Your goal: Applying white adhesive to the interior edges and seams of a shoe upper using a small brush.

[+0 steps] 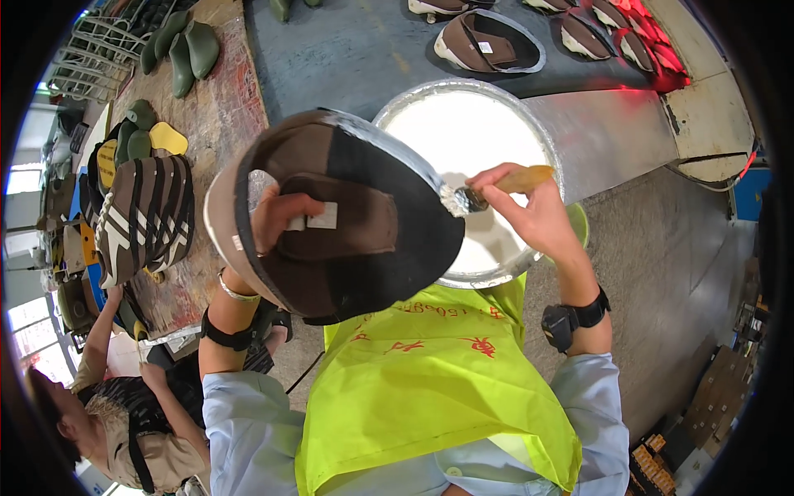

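Our left hand [277, 217] grips 1 brown-and-black shoe upper [413, 273] at left, partly hiding the white-filled bucket [463, 85]. Our right hand [533, 213] pinches 1 brush [529, 178], its bristles touching the upper's right edge. Other uppers [585, 37] lie far right.

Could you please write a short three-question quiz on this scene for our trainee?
1. True or false: the brown and black shoe upper is held in the right hand.
2. What tool does that hand hold?
3. What colour are the contents of the round container?
A. Red
B. White
C. Green

Key:
1. False; the left hand holds it.
2. A brush with a yellow handle.
3. B.
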Available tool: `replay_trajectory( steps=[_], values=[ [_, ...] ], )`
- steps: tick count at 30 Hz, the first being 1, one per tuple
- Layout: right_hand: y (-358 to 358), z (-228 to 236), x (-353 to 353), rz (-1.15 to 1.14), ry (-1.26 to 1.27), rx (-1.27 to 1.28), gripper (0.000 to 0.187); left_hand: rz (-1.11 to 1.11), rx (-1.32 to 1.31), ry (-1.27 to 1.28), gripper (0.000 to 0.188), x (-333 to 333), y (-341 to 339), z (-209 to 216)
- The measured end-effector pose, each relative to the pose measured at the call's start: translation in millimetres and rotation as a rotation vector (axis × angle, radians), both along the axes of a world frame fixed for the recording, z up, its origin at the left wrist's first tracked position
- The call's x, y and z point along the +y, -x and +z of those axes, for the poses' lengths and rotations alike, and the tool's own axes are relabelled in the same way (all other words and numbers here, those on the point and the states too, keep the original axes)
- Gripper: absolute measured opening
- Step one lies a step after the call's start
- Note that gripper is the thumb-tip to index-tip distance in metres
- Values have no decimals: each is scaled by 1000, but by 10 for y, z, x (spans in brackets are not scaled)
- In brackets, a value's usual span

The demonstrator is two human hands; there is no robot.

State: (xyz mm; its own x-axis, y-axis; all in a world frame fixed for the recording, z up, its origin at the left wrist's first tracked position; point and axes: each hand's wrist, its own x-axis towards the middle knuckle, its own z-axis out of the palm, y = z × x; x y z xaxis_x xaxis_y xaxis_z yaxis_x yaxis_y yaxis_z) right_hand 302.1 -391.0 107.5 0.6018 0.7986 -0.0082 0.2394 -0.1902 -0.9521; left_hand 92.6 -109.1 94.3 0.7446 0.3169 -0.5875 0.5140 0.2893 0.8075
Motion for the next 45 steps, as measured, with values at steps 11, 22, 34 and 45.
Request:
replay_trajectory(
  steps=[11, 22, 34, 45],
  values=[
    [66, 137, 267, -113, -267, -93, 11, 84, -167, -535, 13, -240, 180, 166],
    [481, -410, 325, -681, -242, 584, 25, 164, -193, -967, 19, -743, 210, 59],
    [213, -591, 241, -418, 105, -242, 8, -263, -283, -976, 43, -723, 288, -327],
    [88, -88, 389, -478, -638, 72, 12, 26, -229, 449, 31, -939, 121, -279]
  ],
)
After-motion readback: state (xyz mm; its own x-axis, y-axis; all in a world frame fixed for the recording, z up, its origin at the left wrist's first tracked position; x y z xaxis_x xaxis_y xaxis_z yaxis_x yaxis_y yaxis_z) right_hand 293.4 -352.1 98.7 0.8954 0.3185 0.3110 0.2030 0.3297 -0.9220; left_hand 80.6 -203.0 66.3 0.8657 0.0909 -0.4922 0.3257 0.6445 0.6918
